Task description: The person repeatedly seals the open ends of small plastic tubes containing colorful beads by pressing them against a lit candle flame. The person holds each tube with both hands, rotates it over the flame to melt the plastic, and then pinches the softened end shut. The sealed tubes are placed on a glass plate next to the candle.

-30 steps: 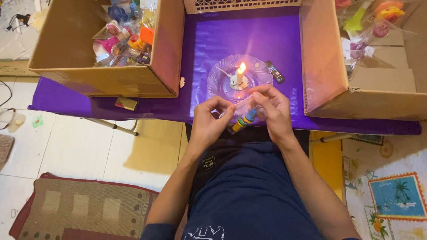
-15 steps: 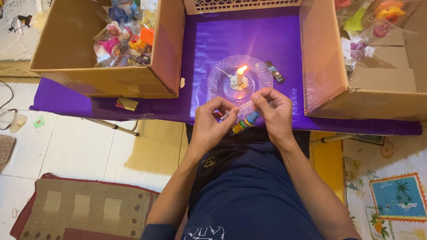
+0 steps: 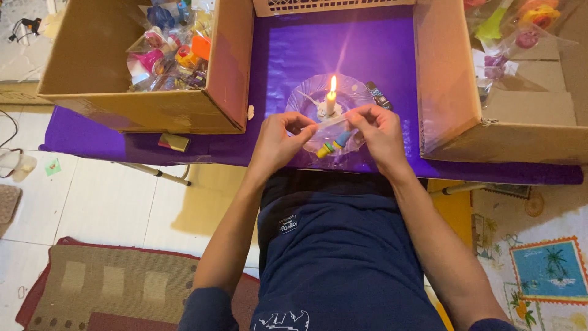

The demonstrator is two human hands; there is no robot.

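Note:
My left hand and my right hand pinch the two ends of a small clear plastic bag that holds a yellow-and-blue toy. The bag's top edge is stretched between my fingers just in front of a lit white candle. The candle stands on a clear glass plate on the purple cloth. A small dark lighter lies at the plate's right rim.
A cardboard box with several bagged colourful toys stands at the left, another cardboard box with bagged toys at the right. A small red-and-gold packet lies on the cloth's front edge. A patterned mat covers the tiled floor.
Both hands have lifted the bag slightly and moved its top edge closer to the candle flame; the hands are spread a little further apart.

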